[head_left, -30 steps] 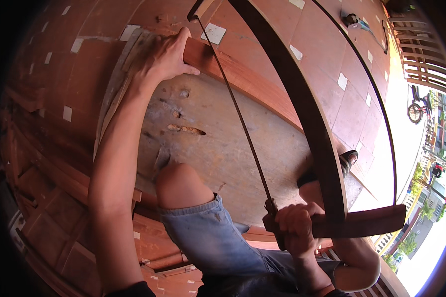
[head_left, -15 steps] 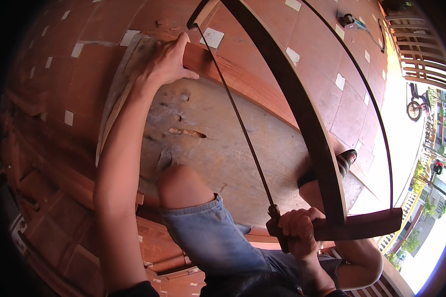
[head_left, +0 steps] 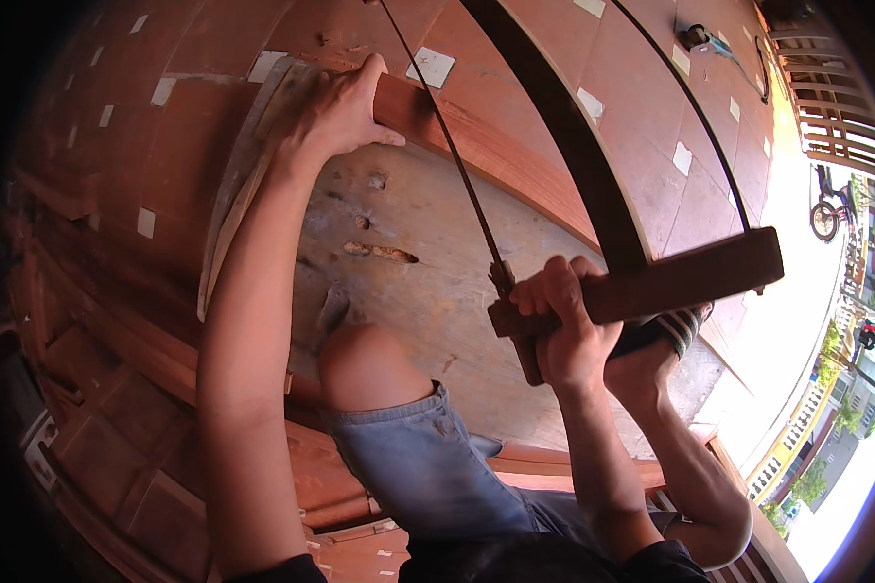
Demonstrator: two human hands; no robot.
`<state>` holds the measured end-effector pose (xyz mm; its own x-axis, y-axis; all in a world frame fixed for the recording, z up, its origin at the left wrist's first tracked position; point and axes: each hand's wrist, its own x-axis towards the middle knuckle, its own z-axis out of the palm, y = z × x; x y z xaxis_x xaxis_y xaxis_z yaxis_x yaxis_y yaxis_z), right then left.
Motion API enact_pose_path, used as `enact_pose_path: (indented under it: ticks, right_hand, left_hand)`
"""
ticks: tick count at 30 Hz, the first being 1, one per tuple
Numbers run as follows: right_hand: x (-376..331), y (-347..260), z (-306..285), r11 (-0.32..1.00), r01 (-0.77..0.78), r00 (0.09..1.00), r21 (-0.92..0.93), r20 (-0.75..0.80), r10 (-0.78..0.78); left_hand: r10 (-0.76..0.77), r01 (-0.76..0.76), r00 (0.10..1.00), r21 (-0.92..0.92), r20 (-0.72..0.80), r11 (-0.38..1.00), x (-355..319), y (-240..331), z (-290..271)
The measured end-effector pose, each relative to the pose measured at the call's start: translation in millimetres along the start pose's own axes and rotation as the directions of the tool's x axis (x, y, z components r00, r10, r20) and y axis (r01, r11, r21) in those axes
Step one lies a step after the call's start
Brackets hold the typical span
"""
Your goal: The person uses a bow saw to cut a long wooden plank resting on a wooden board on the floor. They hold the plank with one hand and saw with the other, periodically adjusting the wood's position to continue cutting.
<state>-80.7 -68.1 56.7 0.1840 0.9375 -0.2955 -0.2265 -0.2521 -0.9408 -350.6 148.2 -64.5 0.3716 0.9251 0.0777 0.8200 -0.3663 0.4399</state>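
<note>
A reddish wooden board [head_left: 501, 160] lies along the far edge of a worn, pitted wooden bench [head_left: 428, 219]. My left hand [head_left: 340, 115] clasps its left end, thumb on the near side and the other fingers mostly hidden behind. My right hand [head_left: 572, 325] is closed around the grip end of a wooden frame saw [head_left: 685, 280], at the crosspiece. The saw's thin blade [head_left: 452, 141] slants across the board, a little right of my left hand. Whether its teeth touch the wood, I cannot tell. The saw's far end is out of view.
My bent knee [head_left: 369, 364] presses near the bench's front edge, and a sandalled foot [head_left: 656, 335] is at its right. A corded power tool [head_left: 705, 41] lies on the tiled floor [head_left: 642, 107] at the far right. Wooden pieces [head_left: 117, 321] lie at the left.
My right hand has pushed the saw forward, away from me, so its far end has left the picture. My left hand keeps hold of the board; the view has shifted slightly.
</note>
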Motion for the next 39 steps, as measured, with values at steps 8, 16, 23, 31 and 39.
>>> enact_pose_path:
  ticks: [8,16,23,31,39]
  right_hand:
    - [-117.7,-17.4,-66.5,0.993,0.035,0.998,0.116,0.049,-0.041]
    - [63.6,3.7,36.9,0.996,0.023,1.000,-0.086,0.004,-0.022]
    - [-113.0,-25.7,-57.9,0.999,0.025,0.999,0.025,0.034,-0.026]
    - [1.7,23.5,-4.3,0.989,0.114,0.993,0.091,-0.002,-0.114]
    - [20.4,-69.6,38.4,0.993,-0.032,0.997,-0.115,0.063,0.040]
  left_hand:
    - [-0.063,0.068,0.994,-0.058,0.091,0.996,0.8,4.8,-8.4]
    - [-0.022,0.022,0.998,0.004,0.051,1.000,0.8,0.0,5.3]
    - [-0.026,0.025,0.999,0.016,0.021,1.000,-4.2,-0.9,-0.8]
    - [-0.029,0.030,0.998,-0.013,0.059,0.999,7.5,6.1,1.4]
    - [-0.027,0.023,0.995,0.050,0.093,0.998,2.2,23.5,-21.3]
